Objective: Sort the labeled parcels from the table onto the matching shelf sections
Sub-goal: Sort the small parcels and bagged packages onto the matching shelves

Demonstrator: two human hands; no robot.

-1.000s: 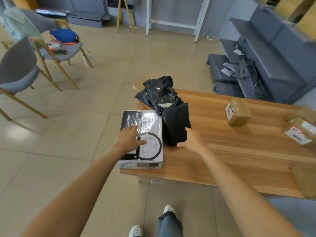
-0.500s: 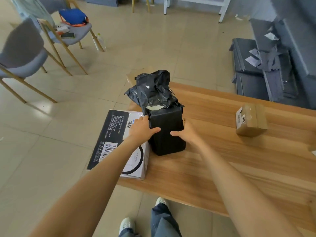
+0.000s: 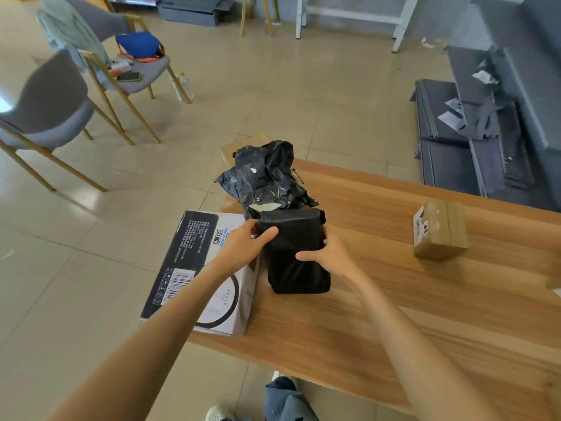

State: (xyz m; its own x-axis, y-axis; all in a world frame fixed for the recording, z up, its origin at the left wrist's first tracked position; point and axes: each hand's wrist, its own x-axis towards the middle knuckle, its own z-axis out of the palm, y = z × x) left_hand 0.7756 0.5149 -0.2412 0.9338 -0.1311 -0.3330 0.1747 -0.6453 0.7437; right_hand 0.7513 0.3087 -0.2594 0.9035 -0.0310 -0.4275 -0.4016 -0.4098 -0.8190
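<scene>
A black plastic-wrapped parcel (image 3: 293,259) stands on the wooden table (image 3: 394,314) near its left end. My left hand (image 3: 246,244) grips its left side, thumb across the front. My right hand (image 3: 329,255) grips its right side, fingers curled behind. A crumpled black bag parcel (image 3: 267,174) lies just behind it. A flat white and black printed box (image 3: 197,268) lies to the left, overhanging the table's edge, under my left forearm. A small brown cardboard parcel (image 3: 440,229) with a label sits at the right.
Grey shelf sections (image 3: 485,117) with paper labels lie on the floor beyond the table at the right. Two grey chairs (image 3: 54,107) stand at the left, one carrying a blue bag (image 3: 138,45) and a phone. A flat piece of cardboard (image 3: 243,144) lies on the floor behind the table.
My left hand left the white box and took the black parcel's left side. My right hand closed round its right side. The white box now overhangs the table's left edge more.
</scene>
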